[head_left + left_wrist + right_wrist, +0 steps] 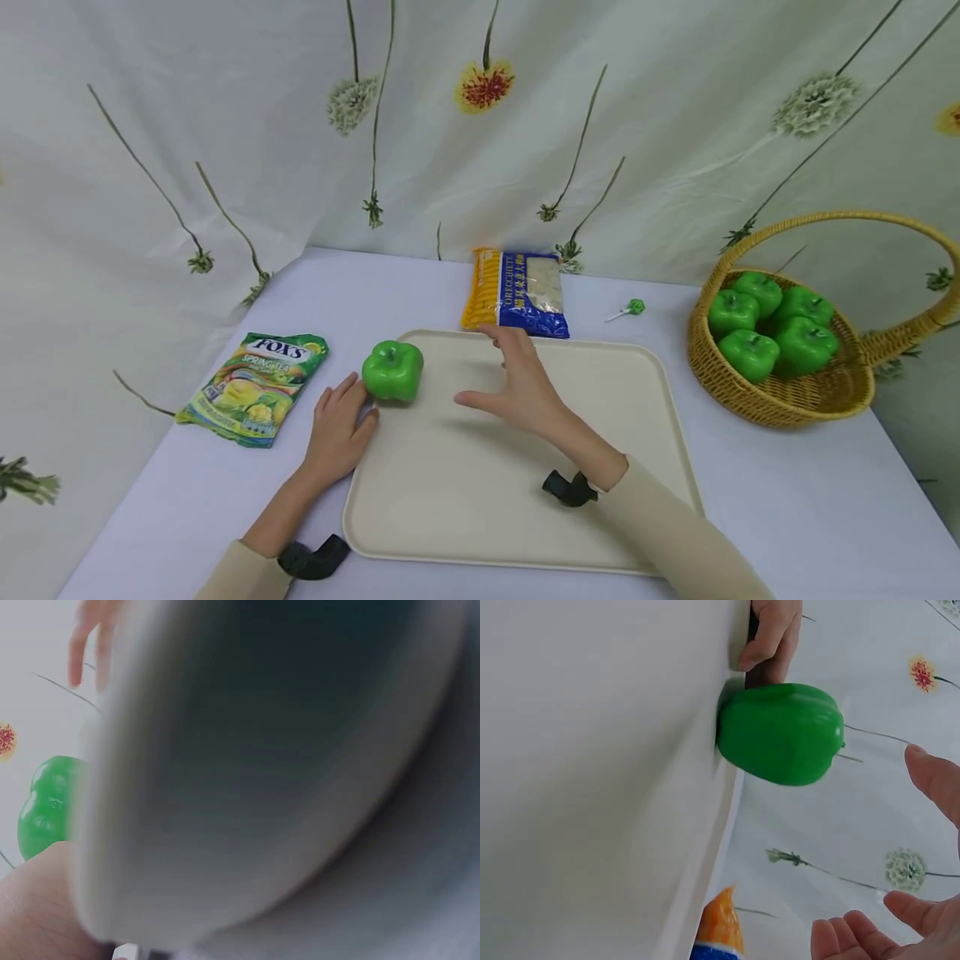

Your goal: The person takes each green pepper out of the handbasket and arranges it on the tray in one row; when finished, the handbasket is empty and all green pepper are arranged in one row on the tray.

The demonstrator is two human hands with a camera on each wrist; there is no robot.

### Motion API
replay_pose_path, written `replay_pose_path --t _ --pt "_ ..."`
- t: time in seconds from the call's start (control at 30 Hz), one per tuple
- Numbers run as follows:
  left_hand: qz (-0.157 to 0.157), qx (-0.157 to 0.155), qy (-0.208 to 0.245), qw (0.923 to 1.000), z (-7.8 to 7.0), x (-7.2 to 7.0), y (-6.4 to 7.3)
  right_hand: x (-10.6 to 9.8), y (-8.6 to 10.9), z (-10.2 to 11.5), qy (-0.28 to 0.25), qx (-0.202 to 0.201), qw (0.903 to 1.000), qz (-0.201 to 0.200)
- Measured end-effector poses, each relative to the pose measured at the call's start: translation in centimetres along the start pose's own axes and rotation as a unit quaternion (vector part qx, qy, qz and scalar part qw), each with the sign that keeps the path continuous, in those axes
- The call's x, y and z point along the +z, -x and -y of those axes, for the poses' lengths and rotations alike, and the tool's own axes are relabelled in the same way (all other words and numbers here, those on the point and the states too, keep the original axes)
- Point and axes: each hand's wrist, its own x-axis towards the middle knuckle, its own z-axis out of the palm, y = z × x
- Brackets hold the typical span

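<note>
One green bell pepper (393, 372) stands upright in the far left corner of a cream tray (450, 500). My left hand (339, 433) rests at the tray's left edge, its fingertips close to the pepper, fingers loosely extended. Over the middle of the tray hovers my right hand (519, 385), thumb and fingers spread apart and holding nothing. The right wrist view shows the same pepper (780, 735) beyond the spread fingers (855, 937) of that hand. A blurred pale shape covers most of the left wrist view, with part of the pepper (46, 806) at its side.
A wicker basket (780, 408) holding several green peppers (804, 346) stands at the right. Behind the tray lie an orecchiette pasta bag (517, 292) and a green lollipop (635, 307). A Fox's candy bag (255, 387) lies to the left. A floral cloth (420, 125) hangs behind the table.
</note>
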Motion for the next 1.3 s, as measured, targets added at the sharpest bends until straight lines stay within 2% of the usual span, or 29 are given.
replay_pose_path --t 0.17,0.37,0.63,0.83,0.9,1.0,1.17,1.3 --pt "0.0 0.002 -0.001 1.0 0.2 0.1 -0.1 -3.2 2.1 -1.7 -0.006 0.017 0.9994 -0.028" --pt "0.001 0.004 -0.002 1.0 0.3 0.1 -0.1 -6.9 4.4 -4.4 0.019 0.031 0.9967 -0.072" --pt "-0.006 0.008 0.002 0.9999 0.5 0.0 0.0 -12.0 6.9 -7.5 0.049 0.054 0.9846 -0.159" --pt "-0.007 0.01 0.005 0.9999 0.4 0.0 0.1 -16.0 8.8 -9.5 0.085 0.073 0.9642 -0.24" --pt "-0.008 0.01 0.005 0.9999 0.3 0.1 0.1 -17.2 9.3 -10.2 0.097 0.088 0.954 -0.27" --pt "-0.008 0.011 0.005 0.9999 0.2 0.1 0.1 -19.0 10.1 -11.0 0.107 0.131 0.9382 -0.302" --pt "-0.009 0.012 0.007 0.9999 0.1 0.1 0.1 -21.4 11.2 -12.5 0.098 0.211 0.9176 -0.322" --pt "-0.009 0.012 0.008 0.9999 0.0 0.1 0.1 -22.6 11.9 -13.8 0.09 0.244 0.9104 -0.322"
